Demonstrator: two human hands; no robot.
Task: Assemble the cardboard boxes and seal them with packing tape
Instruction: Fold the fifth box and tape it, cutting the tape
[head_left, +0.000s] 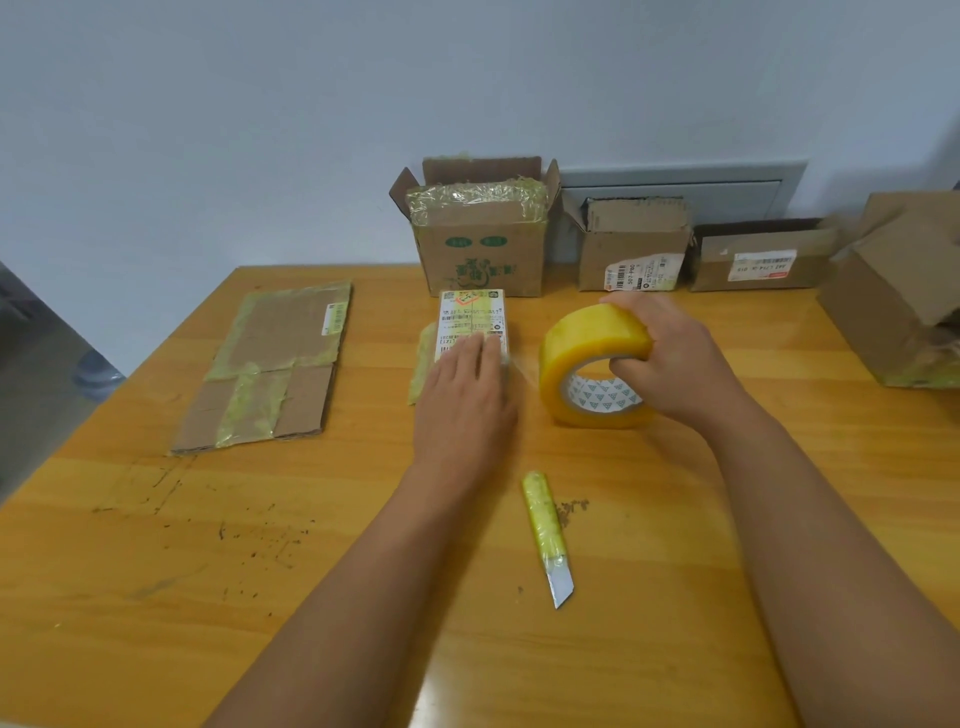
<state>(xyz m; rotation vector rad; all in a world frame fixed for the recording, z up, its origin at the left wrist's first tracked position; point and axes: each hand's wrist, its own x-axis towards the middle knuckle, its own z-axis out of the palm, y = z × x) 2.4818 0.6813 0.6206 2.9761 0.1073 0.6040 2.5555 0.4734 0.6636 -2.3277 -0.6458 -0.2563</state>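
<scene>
Mid-table, under my flat left hand (462, 395), lies the small label-covered box (471, 322). My right hand (670, 358) grips the yellow tape roll (592, 364) just beside it. Nearer me lies a knife (546, 535); flattened cardboard (275, 369) lies left, open boxes (480, 234) behind.

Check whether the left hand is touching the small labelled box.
Touching. The head view shows the left hand lying flat on the small labelled box, straight fingers pressing its top with no gap visible.
</scene>
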